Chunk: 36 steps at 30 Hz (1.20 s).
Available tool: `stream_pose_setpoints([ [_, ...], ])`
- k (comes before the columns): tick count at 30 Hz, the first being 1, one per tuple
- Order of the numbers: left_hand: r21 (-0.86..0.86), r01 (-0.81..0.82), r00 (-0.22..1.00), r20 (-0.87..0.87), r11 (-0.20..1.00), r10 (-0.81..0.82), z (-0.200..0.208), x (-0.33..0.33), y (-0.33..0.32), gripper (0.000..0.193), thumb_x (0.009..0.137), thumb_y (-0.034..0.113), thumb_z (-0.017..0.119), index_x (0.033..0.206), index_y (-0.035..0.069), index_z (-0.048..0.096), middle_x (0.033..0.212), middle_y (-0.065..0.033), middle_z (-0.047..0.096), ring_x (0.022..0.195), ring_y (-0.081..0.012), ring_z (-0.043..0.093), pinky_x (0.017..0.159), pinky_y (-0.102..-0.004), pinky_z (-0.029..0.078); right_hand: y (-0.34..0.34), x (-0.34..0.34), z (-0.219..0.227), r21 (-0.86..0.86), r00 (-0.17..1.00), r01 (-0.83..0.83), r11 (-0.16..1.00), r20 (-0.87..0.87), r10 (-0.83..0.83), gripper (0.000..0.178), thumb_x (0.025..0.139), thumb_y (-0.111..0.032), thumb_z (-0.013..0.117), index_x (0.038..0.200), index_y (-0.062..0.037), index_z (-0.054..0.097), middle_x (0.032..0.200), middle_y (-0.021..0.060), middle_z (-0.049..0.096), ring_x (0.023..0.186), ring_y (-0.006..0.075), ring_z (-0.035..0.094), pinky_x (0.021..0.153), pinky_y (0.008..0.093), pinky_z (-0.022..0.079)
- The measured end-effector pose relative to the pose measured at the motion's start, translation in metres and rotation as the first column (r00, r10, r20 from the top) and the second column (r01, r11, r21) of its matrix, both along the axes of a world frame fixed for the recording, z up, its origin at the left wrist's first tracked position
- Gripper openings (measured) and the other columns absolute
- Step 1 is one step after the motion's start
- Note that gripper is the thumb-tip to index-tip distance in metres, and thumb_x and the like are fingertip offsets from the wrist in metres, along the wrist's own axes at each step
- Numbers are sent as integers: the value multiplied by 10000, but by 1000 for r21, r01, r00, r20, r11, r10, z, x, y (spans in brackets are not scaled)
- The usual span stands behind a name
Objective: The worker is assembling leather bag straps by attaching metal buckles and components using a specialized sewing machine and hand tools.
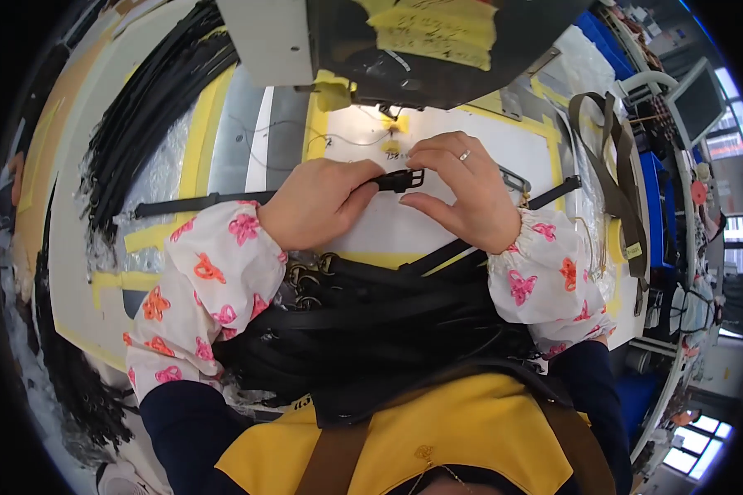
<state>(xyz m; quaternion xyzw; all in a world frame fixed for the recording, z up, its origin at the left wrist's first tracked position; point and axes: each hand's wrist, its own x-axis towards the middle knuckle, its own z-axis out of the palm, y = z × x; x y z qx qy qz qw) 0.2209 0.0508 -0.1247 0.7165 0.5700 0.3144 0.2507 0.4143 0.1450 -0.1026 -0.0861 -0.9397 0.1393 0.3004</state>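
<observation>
My left hand (pixel 322 200) pinches a black strap between thumb and forefinger. The strap's dark metal buckle (pixel 416 178) pokes out to the right of my fingertips, and its tail (pixel 198 203) runs out to the left behind my wrist. My right hand (pixel 464 191), with a ring on one finger, is curved around the buckle end. Its thumb and fingers are apart, and I see nothing gripped in them. A big pile of black straps (pixel 380 322) with metal rings lies against my front. One more strap (pixel 446 256) slants up from the pile beneath my right wrist.
A sewing machine head (pixel 404 58) with a yellow note overhangs the work plate (pixel 363 231), which is edged in yellow tape. Another bundle of black straps (pixel 153 107) hangs at the far left. Brown straps (pixel 619 165) and a screen (pixel 696 103) are on the right.
</observation>
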Motion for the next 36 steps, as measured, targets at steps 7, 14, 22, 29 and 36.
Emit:
stream_pose_setpoints([
  [7, 29, 82, 996, -30, 996, -81, 0, 4, -5, 219, 798, 65, 525, 1006, 5, 560, 772, -182, 604, 693, -364, 573, 622, -395, 457, -6, 2, -11, 12, 998, 5, 1000, 61, -6, 330, 606, -57, 735, 874, -43, 544, 883, 74, 581, 812, 267, 556, 732, 352, 432],
  [14, 104, 94, 995, -36, 990, -90, -10, 9, -9, 190, 795, 86, 528, 978, 42, 558, 727, -158, 611, 686, -358, 586, 607, -438, 457, -15, 1, -11, -137, 992, -38, 990, 114, 53, 313, 612, -49, 718, 867, -41, 536, 888, 72, 556, 861, 264, 532, 765, 347, 413],
  [22, -136, 217, 964, 188, 967, -190, 6, 5, -7, 178, 808, 88, 573, 956, -11, 581, 713, -129, 589, 594, -215, 547, 561, -294, 427, -17, 0, -18, -625, 990, -46, 779, 76, 119, 259, 645, 22, 717, 829, 4, 536, 857, 80, 573, 762, 191, 535, 687, 286, 446],
  [29, -284, 181, 965, 237, 942, -114, 12, 9, -4, 203, 879, 185, 558, 838, -11, 593, 601, -55, 549, 536, -87, 437, 522, -228, 390, -26, -6, -13, -755, 986, 125, 644, 167, 5, 208, 725, -95, 737, 780, 2, 562, 695, 65, 574, 541, 145, 523, 524, 251, 434],
  [36, -286, 294, 948, 206, 912, -241, 12, 4, -5, 174, 915, 154, 471, 919, 2, 557, 608, -64, 528, 535, -157, 522, 528, -251, 416, -12, 4, -19, -723, 938, -18, 691, 226, 262, 217, 834, -199, 641, 786, 5, 585, 575, 68, 541, 480, 111, 464, 475, 241, 392],
])
